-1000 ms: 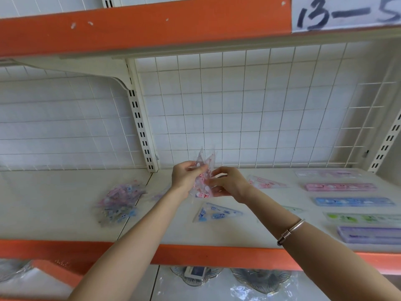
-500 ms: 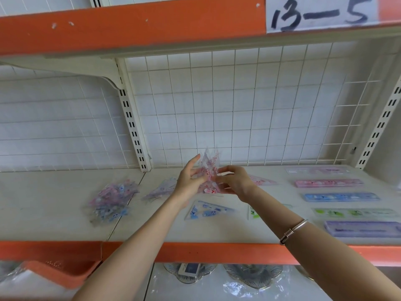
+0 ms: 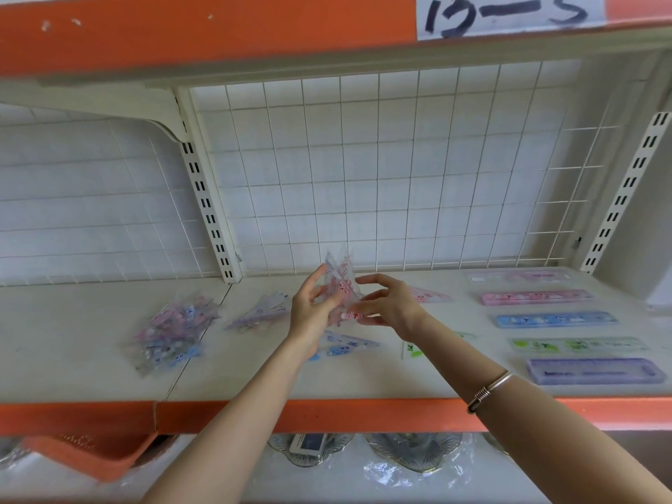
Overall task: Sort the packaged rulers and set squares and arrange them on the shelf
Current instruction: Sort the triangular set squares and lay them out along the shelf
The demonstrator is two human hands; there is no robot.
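Observation:
My left hand (image 3: 311,309) and my right hand (image 3: 391,307) meet over the middle of the white shelf (image 3: 91,358). Between them stands a small bundle of pink-printed packaged set squares (image 3: 341,281), points up. My left fingers lie straight against its left side. My right fingers pinch its lower edge. On the shelf lie a mixed pile of packets (image 3: 171,329), purple set squares (image 3: 262,311), a blue set square (image 3: 349,345), a green one (image 3: 414,350) and a pink one (image 3: 431,296). At the right lie several rulers, among them pink (image 3: 534,297), blue (image 3: 556,319), green (image 3: 578,345) and purple (image 3: 596,371).
An orange-lipped upper shelf (image 3: 182,34) hangs close overhead. A wire grid back panel (image 3: 400,169) and slotted uprights (image 3: 207,209) close off the rear. The shelf's orange front edge (image 3: 327,412) runs under my forearms. Below are glass dishes (image 3: 411,452) and an orange basket (image 3: 83,454).
My left hand has loosened from gripping the bundle to lying straight-fingered against it. The bundle has stayed upright between both hands, and the view has shifted slightly.

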